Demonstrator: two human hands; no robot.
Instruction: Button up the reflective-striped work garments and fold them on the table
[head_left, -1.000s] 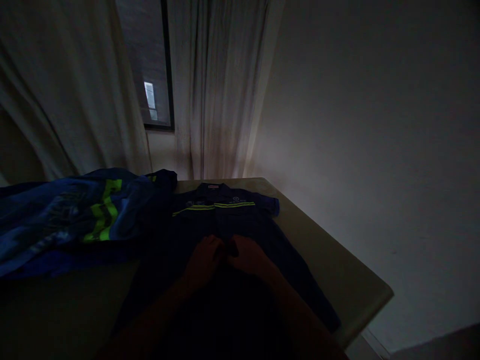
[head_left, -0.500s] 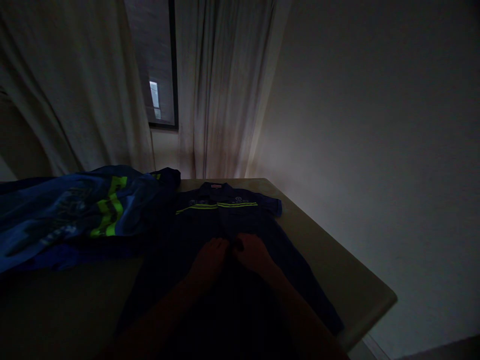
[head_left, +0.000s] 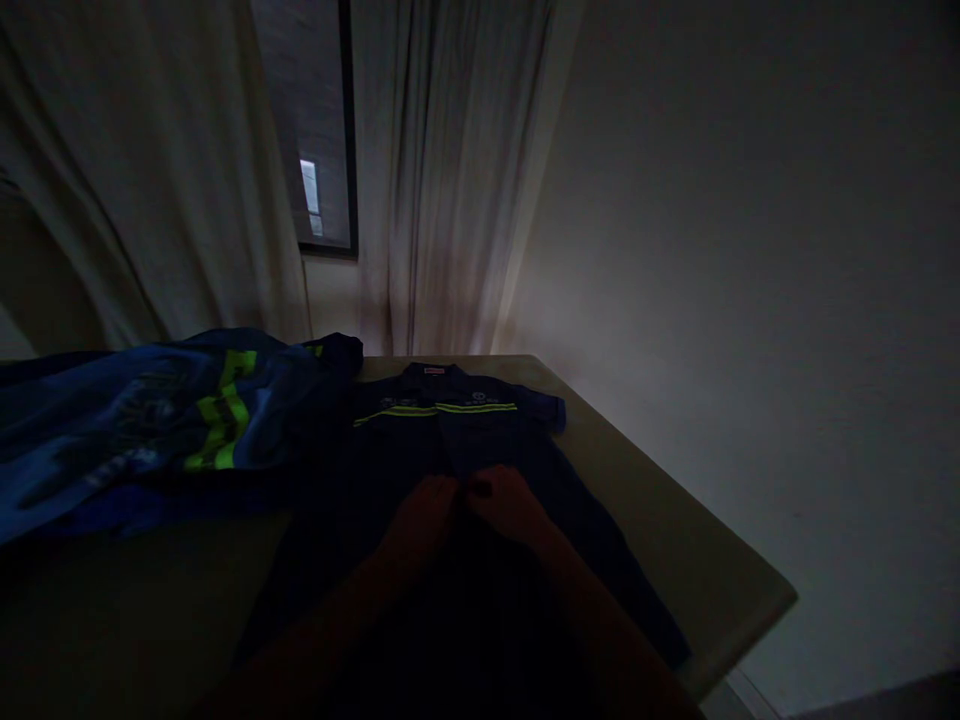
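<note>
A dark navy work shirt (head_left: 465,430) with a yellow-green reflective chest stripe lies spread flat on the table (head_left: 675,540), collar away from me. My left hand (head_left: 420,510) and my right hand (head_left: 506,505) rest side by side on the shirt's front, near its middle line. Their fingers look curled and pinched at the cloth. The room is very dim, so what the fingertips grip is hard to make out.
A heap of blue garments (head_left: 150,430) with yellow-green stripes lies on the table's left part. Pale curtains (head_left: 442,170) and a dark window (head_left: 315,130) stand behind the table. A bare wall (head_left: 750,250) is on the right, past the table's right edge.
Both hands have crept slightly farther up the shirt's front, staying close together. The view has shifted a little; the garments have not moved.
</note>
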